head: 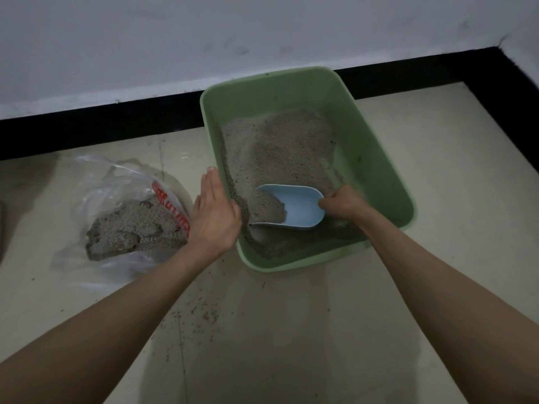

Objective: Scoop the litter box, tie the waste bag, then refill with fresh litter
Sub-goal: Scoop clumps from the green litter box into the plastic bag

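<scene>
I am in the scooping step. My right hand (344,204) has its fingers curled round the handle end of the blue scoop (294,207), whose mouth is pushed into the grey litter (277,150) banked toward the left wall of the green litter box (376,158). The scoop is about half loaded. My left hand (214,211) lies with fingers straight and together along the box's left rim, steadying it; it holds nothing.

The box sits on the tiled floor (291,330), its far end close to the black skirting where floor meets wall. The right part of its bottom shows bare green, so I judge a good share of the litter is already out. The clear waste bag (128,217), with red print on it, lies open on the floor just left of the box, near my left hand, with a heap of clumped litter inside. Loose grains are scattered on the floor in front of the box.

The next move, as I read it, calls for lifting the scoop level, carrying it over the left rim and tipping it into the bag's mouth. The bag sags low and wide, so spills onto the floor are the risk. Tying and refilling are not yet begun; I see no fresh litter supply.
</scene>
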The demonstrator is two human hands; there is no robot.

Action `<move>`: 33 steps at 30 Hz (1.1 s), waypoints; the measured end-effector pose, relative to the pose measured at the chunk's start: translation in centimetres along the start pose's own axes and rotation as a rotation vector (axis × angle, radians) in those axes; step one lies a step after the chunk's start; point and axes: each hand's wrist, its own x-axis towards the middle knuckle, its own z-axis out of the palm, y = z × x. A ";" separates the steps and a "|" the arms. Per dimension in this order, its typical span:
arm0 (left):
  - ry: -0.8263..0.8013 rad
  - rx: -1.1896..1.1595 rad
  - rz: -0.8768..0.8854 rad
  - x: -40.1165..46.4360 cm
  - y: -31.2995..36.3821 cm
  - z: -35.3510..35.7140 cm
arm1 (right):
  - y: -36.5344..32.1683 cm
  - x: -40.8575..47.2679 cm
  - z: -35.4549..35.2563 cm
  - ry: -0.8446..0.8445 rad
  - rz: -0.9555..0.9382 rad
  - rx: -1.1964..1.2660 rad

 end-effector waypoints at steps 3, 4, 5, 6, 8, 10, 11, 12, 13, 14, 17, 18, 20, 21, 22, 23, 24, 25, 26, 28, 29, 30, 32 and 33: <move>-0.013 -0.006 -0.008 -0.1 0.2 -0.2 | 0.5 -0.2 -0.1 0.017 0.008 0.074; -0.015 -0.007 -0.010 -0.1 0.2 -0.3 | 0.7 -0.3 -0.2 0.031 0.007 0.109; -0.017 -0.006 -0.011 -0.1 0.2 -0.3 | 0.8 -0.4 -0.2 0.041 0.009 0.152; -0.021 -0.005 -0.012 -0.1 0.2 -0.4 | 1.0 -0.5 -0.3 0.048 0.011 0.197; -0.031 0.001 -0.018 -0.1 0.3 -0.4 | 1.2 -0.8 -0.4 0.056 0.016 0.280; -0.037 0.011 -0.017 -0.1 0.3 -0.5 | 1.5 -0.9 -0.4 0.086 0.014 0.382; -0.038 0.015 -0.012 -0.1 0.3 -0.6 | 1.5 -0.9 -0.3 0.106 0.011 0.423; -0.038 0.020 -0.008 -0.1 0.3 -0.6 | 1.6 -0.9 -0.3 0.121 0.004 0.448; -0.040 0.031 -0.006 -0.1 0.3 -0.7 | 1.5 -0.9 -0.3 0.128 -0.003 0.462; -0.044 0.047 -0.008 -0.1 0.3 -0.8 | 1.5 -0.8 -0.3 0.136 -0.010 0.470; -0.060 0.086 -0.016 -0.2 0.3 -1.0 | 1.5 -0.9 -0.3 0.135 -0.010 0.496; -0.065 0.095 -0.021 -0.2 0.4 -1.0 | 1.5 -1.0 -0.2 0.135 -0.006 0.504; -0.073 0.110 -0.028 -0.1 0.5 -1.0 | 1.5 -1.2 -0.2 0.145 0.004 0.525; -0.077 0.116 -0.030 -0.1 0.5 -1.0 | 1.5 -1.3 -0.2 0.152 0.002 0.538; -0.081 0.121 -0.030 -0.1 0.4 -1.1 | 1.5 -1.3 -0.3 0.158 -0.006 0.548; -0.086 0.126 -0.031 0.0 0.4 -1.1 | 1.3 -1.5 -0.4 0.160 -0.017 0.551; -0.090 0.129 -0.032 0.0 0.3 -1.1 | 1.2 -1.7 -0.6 0.164 -0.029 0.545; -0.095 0.131 -0.032 0.0 0.3 -1.2 | 0.9 -2.1 -0.8 0.170 -0.040 0.538; -0.103 0.131 -0.028 0.1 0.2 -1.3 | 0.7 -2.4 -0.9 0.176 -0.049 0.537; -0.132 0.132 0.000 0.2 -0.2 -1.6 | 0.1 -3.1 -1.2 0.191 -0.058 0.564; -0.150 0.132 0.026 0.2 -0.5 -1.8 | -0.2 -3.6 -1.3 0.204 -0.061 0.575; -0.162 0.135 0.063 0.1 -0.9 -2.1 | -0.6 -4.0 -1.5 0.215 -0.068 0.574; -0.159 0.151 0.145 -0.4 -2.0 -2.9 | -1.6 -5.1 -1.6 0.217 -0.091 0.530; -0.144 0.158 0.173 -0.7 -2.5 -3.4 | -2.1 -5.6 -1.6 0.212 -0.103 0.503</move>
